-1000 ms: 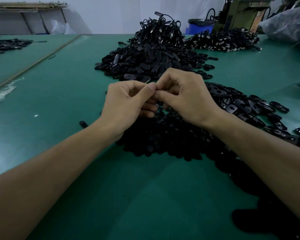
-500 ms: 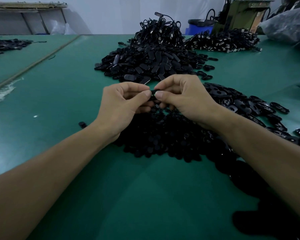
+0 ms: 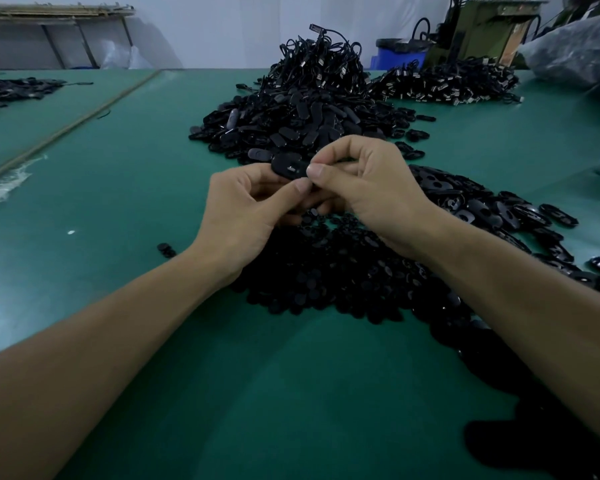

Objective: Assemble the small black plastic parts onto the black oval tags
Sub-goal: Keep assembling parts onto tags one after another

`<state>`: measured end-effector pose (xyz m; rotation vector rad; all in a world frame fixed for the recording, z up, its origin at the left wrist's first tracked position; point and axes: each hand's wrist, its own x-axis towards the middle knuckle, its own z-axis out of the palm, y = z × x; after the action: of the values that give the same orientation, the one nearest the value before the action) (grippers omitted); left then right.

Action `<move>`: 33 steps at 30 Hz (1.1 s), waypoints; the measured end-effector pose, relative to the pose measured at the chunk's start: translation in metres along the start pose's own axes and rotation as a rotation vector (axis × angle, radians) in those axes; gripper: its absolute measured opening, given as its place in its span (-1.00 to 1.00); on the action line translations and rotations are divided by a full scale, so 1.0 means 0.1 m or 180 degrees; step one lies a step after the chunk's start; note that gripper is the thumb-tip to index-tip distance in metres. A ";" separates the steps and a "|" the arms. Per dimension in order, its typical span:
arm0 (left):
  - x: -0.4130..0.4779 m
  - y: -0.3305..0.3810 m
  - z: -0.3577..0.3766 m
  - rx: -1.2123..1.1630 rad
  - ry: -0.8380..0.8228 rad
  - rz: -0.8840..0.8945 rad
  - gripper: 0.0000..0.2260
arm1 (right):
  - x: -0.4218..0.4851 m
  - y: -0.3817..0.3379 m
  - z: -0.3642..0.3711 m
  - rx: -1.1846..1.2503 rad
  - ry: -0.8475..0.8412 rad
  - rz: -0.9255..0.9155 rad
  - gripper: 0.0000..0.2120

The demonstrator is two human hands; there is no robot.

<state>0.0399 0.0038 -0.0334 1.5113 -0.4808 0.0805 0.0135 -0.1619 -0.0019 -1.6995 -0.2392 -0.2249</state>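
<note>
A black oval tag (image 3: pixel 287 167) is held up between both hands above the green table (image 3: pixel 118 188). My left hand (image 3: pixel 246 209) grips its near side with curled fingers and thumb. My right hand (image 3: pixel 368 195) pinches its right end between thumb and forefinger. A heap of small black plastic parts (image 3: pixel 326 271) lies directly under the hands. Loose oval tags (image 3: pixel 492 213) spread to the right. A larger mound of oval tags (image 3: pixel 291 129) rises behind the hands.
Bundles of black cords with metal ends (image 3: pixel 444 84) lie at the back right, another dark pile (image 3: pixel 11 91) at the far left. A blue bin (image 3: pixel 395 53), a green machine (image 3: pixel 482 29) and a plastic bag (image 3: pixel 575 53) stand beyond the table. One stray part (image 3: pixel 165 248) lies left.
Both hands have dropped slightly and drawn a little apart. The oval tag, hidden between the fingers before, now shows above the thumbs.
</note>
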 end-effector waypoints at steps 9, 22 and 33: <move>0.02 0.00 0.02 -0.0018 0.0250 0.0039 -0.86 | -0.01 0.07 -0.03 -0.1573 -0.0262 -0.0185 -0.99; 0.03 -0.01 0.02 0.0362 0.0308 0.0168 -0.80 | -0.02 0.13 -0.08 -0.2650 -0.0682 -0.0113 -0.94; 0.04 -0.02 0.00 0.0353 0.0429 0.0102 -0.87 | -0.03 0.09 -0.05 -0.1811 -0.0331 -0.0407 -0.89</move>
<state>0.0442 0.0028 -0.0343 1.5951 -0.3978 0.2360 0.0134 -0.1683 -0.0101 -2.2659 -0.3879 -0.3207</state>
